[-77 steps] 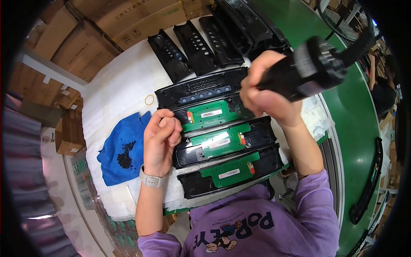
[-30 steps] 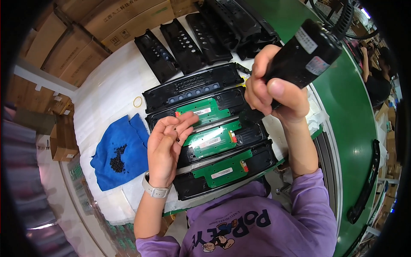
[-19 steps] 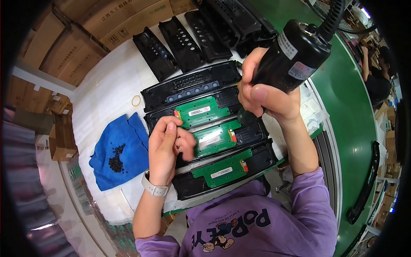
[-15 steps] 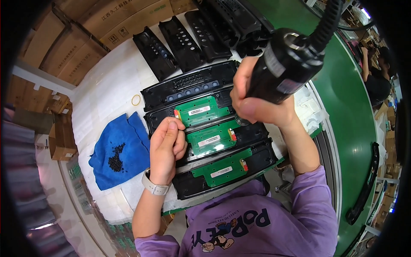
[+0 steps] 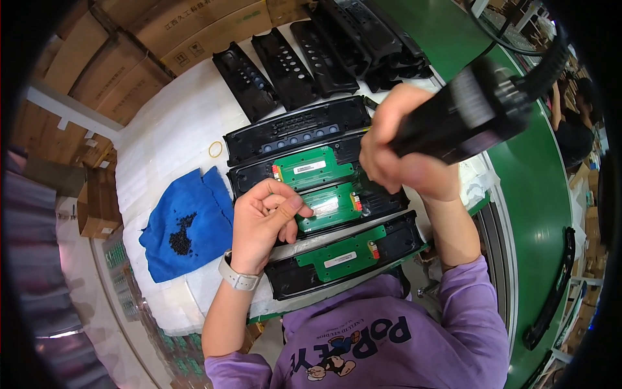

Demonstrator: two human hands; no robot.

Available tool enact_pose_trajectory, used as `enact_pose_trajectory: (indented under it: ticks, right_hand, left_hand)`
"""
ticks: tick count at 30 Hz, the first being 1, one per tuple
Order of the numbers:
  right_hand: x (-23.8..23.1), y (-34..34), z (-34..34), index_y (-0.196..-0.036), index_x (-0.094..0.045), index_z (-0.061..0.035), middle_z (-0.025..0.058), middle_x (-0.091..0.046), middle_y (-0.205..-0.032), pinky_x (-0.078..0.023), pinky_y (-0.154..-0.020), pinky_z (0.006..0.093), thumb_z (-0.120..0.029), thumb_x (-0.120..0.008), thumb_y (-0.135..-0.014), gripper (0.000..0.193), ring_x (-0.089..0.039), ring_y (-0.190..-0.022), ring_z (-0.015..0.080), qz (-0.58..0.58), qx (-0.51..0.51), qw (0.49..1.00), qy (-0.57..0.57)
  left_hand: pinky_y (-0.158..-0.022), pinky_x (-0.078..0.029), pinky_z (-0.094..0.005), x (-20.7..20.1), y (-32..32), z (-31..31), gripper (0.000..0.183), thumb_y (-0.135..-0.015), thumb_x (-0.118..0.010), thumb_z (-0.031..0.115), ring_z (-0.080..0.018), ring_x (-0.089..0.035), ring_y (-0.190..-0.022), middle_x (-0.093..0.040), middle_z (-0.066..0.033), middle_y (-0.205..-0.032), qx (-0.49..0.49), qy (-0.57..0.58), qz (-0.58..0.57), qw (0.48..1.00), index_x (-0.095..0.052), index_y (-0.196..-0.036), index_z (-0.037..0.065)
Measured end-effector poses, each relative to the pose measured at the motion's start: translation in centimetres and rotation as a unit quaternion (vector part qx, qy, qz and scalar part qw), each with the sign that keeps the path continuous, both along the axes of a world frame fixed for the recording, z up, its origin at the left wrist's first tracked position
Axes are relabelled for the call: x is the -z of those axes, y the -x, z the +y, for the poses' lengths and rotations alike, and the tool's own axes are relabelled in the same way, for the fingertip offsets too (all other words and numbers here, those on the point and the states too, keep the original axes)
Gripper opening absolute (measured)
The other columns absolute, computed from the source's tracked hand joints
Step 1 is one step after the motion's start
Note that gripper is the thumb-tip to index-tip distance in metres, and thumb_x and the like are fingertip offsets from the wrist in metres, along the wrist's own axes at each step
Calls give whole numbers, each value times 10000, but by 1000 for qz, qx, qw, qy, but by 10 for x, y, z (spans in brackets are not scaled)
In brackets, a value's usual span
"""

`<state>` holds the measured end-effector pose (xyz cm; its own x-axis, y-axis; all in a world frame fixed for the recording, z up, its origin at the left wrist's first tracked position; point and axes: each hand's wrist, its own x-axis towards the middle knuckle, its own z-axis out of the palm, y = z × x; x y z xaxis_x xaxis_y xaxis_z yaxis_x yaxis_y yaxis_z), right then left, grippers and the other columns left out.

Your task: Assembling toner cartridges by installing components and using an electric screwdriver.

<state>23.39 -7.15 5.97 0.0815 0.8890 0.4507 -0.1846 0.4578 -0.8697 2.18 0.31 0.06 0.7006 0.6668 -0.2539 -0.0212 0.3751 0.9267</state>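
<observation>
In my right hand [image 5: 414,152] is a black electric screwdriver [image 5: 463,117], tilted and blurred by motion; its tip is hidden. My left hand [image 5: 269,217] is above the left end of a green circuit board [image 5: 330,206], with thumb and forefinger close together; anything between them is too small to make out. This board lies in a black plastic housing [image 5: 387,202] and has a red and white connector at its right. Just behind it, another green board [image 5: 311,165] sits in a similar housing, and a third board [image 5: 340,256] lies in the nearest one.
A blue cloth [image 5: 194,214] on the left bears a heap of small black screws [image 5: 181,241]. Beyond the boards are a housing with bluish buttons [image 5: 298,133] and several black housings [image 5: 285,68]. A yellow rubber band [image 5: 215,149] lies on the white table cover [image 5: 172,139]. Cardboard boxes [image 5: 194,32] stand behind.
My right hand and the screwdriver have moved right, and the tool leans over further. My left hand has shifted slightly right, its fingers now reaching over the middle board.
</observation>
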Motion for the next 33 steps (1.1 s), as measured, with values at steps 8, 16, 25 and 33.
enact_pose_trajectory:
  ticks: [8, 16, 25, 33]
  right_hand:
    - [-3, 12, 8, -1003, -459, -37, 31, -461, -589, -390, -450, 303, -311, -465, -866, 306, -418, -406, 125, 261, -44, 950, -164]
    - [1, 17, 9, -987, -459, -40, 33, -461, -585, -401, -445, 314, -288, -442, -860, 279, -410, -393, 128, 274, -14, 952, -138]
    - [-1, 19, 9, -969, -470, -53, 27, -460, -582, -397, -459, 305, -252, -428, -869, 226, -409, -401, 125, 296, 3, 951, -93]
    - [-4, 18, 9, -919, -491, -29, 36, -473, -563, -383, -448, 292, -223, -481, -845, 208, -414, -399, 130, 302, -17, 953, -1]
  left_hand:
    - [-445, -357, -156, -5, 0, -11, 59, -823, -619, 46, -36, -465, -486, -618, -63, -691, 9, -25, -5, 1000, -608, -812, -11]
    - [-439, -353, -148, -3, -1, -11, 39, -804, -630, 16, -28, -475, -491, -618, -58, -689, 19, -28, -1, 999, -608, -810, -16]
    - [-417, -359, -157, -5, -2, -14, 38, -816, -611, 9, -41, -470, -449, -612, -65, -664, 30, 12, 7, 999, -614, -804, -27]
    - [-411, -352, -169, -6, -3, -11, 43, -773, -660, 13, -35, -477, -450, -587, -28, -602, 143, -74, 71, 984, -627, -764, -15]
